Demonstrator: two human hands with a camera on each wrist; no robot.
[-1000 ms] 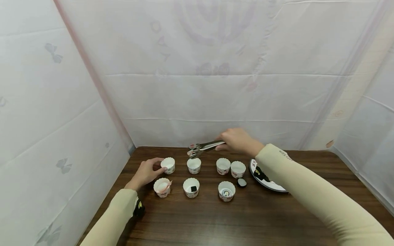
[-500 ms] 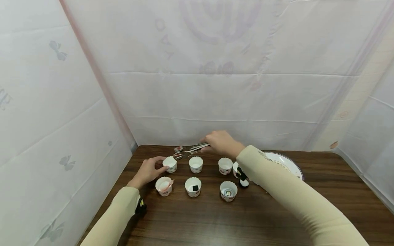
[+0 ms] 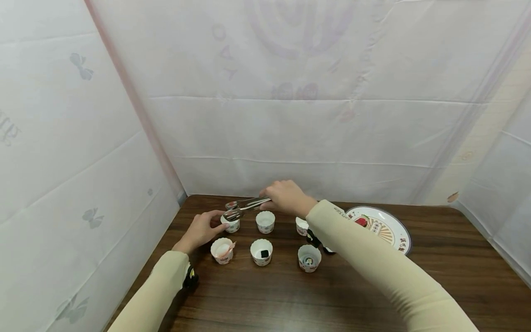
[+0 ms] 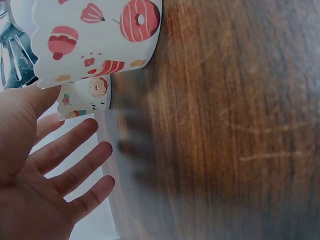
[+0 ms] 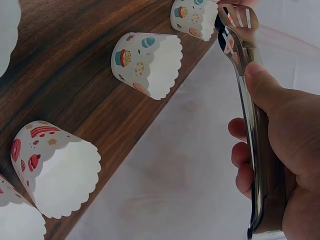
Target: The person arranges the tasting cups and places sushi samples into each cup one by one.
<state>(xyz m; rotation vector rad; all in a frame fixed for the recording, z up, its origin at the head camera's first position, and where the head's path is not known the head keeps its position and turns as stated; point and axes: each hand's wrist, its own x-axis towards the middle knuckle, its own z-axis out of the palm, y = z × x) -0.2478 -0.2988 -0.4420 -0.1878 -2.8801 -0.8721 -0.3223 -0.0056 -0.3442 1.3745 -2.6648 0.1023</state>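
My left hand (image 3: 199, 230) holds the rim of the back-left paper cup (image 3: 233, 228) between thumb and forefinger; its other fingers spread out in the left wrist view. With my right hand (image 3: 285, 196) I grip metal slotted tongs (image 5: 252, 125), their heads over that same cup. A small piece, orange and white with a dark edge, shows through the slots of the tongs in the right wrist view. In front stand a cup (image 3: 217, 259) with a pink-and-white strip, one (image 3: 258, 261) with a black square piece, and another (image 3: 305, 266) with a sushi roll slice.
Two more cups, one (image 3: 265, 225) in the back middle and one (image 3: 301, 227) half behind the right sleeve, stand on the wooden table (image 3: 265, 299). A printed white plate (image 3: 400, 226) lies at right, partly covered by the arm. A pale cloth wall (image 3: 265, 138) rises behind the table.
My right hand has carried the tongs leftward and lower, from above the back-middle cup to the back-left cup. The right sleeve now uncovers more of the plate. The left hand keeps its hold.
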